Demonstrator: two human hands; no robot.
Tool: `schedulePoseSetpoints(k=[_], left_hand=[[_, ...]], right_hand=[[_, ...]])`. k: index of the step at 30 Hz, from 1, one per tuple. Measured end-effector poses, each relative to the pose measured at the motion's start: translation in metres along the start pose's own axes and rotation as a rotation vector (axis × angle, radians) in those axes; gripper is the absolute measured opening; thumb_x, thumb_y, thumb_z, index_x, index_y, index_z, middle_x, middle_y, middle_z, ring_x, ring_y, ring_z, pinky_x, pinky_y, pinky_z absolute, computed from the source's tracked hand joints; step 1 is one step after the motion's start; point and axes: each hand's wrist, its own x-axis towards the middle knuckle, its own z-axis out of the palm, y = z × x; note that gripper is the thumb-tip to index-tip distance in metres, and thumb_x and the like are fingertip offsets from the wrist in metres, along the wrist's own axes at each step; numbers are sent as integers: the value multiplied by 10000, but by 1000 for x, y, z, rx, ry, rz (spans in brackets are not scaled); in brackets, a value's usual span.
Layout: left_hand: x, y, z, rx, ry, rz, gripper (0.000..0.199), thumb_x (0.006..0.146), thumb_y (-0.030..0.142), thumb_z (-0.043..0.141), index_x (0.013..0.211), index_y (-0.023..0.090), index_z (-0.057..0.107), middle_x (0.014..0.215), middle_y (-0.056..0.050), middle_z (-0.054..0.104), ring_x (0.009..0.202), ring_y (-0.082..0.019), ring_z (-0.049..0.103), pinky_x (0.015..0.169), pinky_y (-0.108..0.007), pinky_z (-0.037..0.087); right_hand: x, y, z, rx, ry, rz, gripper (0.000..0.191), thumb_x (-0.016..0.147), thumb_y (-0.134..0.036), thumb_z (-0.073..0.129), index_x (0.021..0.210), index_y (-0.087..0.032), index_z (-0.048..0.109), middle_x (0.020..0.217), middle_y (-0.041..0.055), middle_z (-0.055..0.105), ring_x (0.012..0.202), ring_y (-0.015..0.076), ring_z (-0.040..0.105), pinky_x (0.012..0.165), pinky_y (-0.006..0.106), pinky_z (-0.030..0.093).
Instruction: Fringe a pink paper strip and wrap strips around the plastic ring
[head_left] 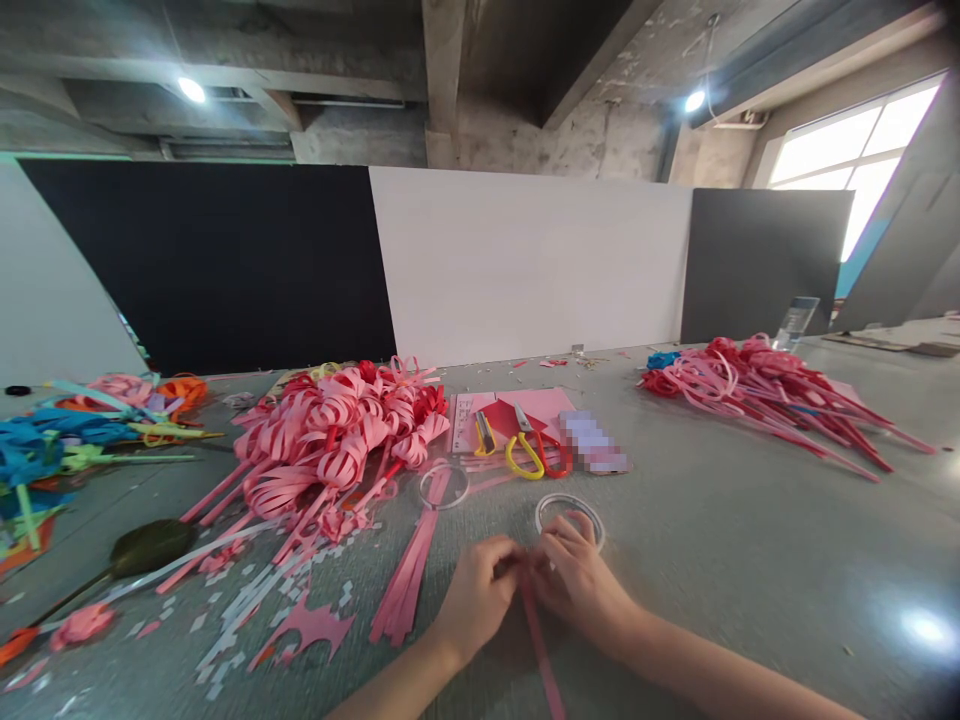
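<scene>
My left hand [480, 585] and my right hand [576, 570] meet low in the middle of the view, fingers bent in toward each other. Both pinch the upper end of a pink paper strip [541, 645], which hangs down toward the bottom edge. The strip's very end is hidden by my fingers. Just beyond my right hand lies a roll of tape [600, 528], partly covered by the fingers. Left of my left hand is a fanned bundle of pink paper strips [409, 590], its top end inside a second tape ring [444, 487].
Scissors with yellow and red handles [527, 455] and a yellow cutter [484, 436] lie on pink paper [555, 400]. Pink paper flowers [337, 440] heap at left, red and pink ones [750, 375] at right. Paper scraps [311, 630] litter the left. A clear bottle [795, 322] stands behind.
</scene>
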Motion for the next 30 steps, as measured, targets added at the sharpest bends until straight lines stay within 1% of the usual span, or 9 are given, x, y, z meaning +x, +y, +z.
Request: schedulePoseSetpoints(k=[4, 9, 12, 15, 18, 23, 25, 28, 30], left_hand=[[3, -5, -1, -139, -45, -38, 122, 694, 159, 456, 597, 162, 529, 589, 34, 473, 617, -130, 436, 572, -210, 307], [4, -8, 0, -267, -75, -71, 126, 709, 216, 469, 604, 158, 508, 580, 38, 431, 610, -127, 402, 564, -212, 294], [3, -7, 1, -300, -61, -80, 137, 723, 243, 465, 614, 163, 491, 589, 38, 419, 614, -128, 393, 567, -212, 297], [2, -6, 2, -295, -43, -86, 145, 739, 256, 453, 626, 168, 476, 600, 38, 416, 627, -131, 396, 579, -215, 305], [2, -5, 1, -268, -27, -97, 175, 761, 293, 440, 631, 177, 452, 611, 38, 408, 637, -133, 396, 581, -214, 310], [5, -9, -7, -270, 163, -158, 213, 829, 331, 332, 672, 194, 381, 643, 46, 349, 625, -123, 367, 600, -219, 329], [5, -11, -8, -210, 149, -120, 217, 841, 333, 325, 681, 196, 376, 643, 49, 345, 619, -123, 362, 592, -222, 324], [5, -14, -6, -117, 114, -35, 229, 848, 336, 331, 676, 195, 386, 638, 46, 374, 620, -128, 378, 587, -228, 318], [5, -16, -4, -99, 107, -10, 227, 849, 328, 341, 678, 190, 397, 644, 40, 409, 632, -131, 401, 601, -231, 326]], right_hand=[[-1, -2, 1, -22, 46, -54, 158, 678, -32, 450, 673, -186, 413, 622, -33, 508, 695, 139, 483, 828, 394, 277], [-1, -6, -3, -41, 105, -105, 134, 723, -71, 451, 676, -187, 402, 607, -32, 494, 673, 138, 475, 800, 374, 285], [0, -7, -5, -49, 74, -108, 122, 749, -98, 461, 688, -190, 408, 622, -27, 508, 703, 146, 481, 798, 365, 284], [0, -6, -5, -65, 49, -105, 117, 755, -95, 451, 707, -193, 412, 642, -19, 517, 739, 157, 484, 799, 367, 280], [-2, -5, -4, -79, 59, -102, 126, 746, -75, 427, 713, -196, 418, 654, -12, 514, 742, 160, 481, 796, 374, 283], [-5, -9, -5, -95, 59, -193, 194, 674, -10, 393, 705, -201, 405, 646, -15, 517, 728, 157, 478, 787, 370, 289], [-4, -11, -7, -87, 57, -181, 196, 689, -11, 381, 734, -200, 400, 684, -3, 533, 763, 163, 482, 788, 369, 292], [-2, -10, -8, -32, 21, -93, 158, 730, -56, 393, 796, -200, 388, 756, 14, 548, 799, 165, 493, 820, 389, 290], [-2, -9, -7, 9, -8, -51, 169, 721, -85, 428, 827, -203, 372, 777, 10, 543, 786, 159, 505, 850, 417, 279]])
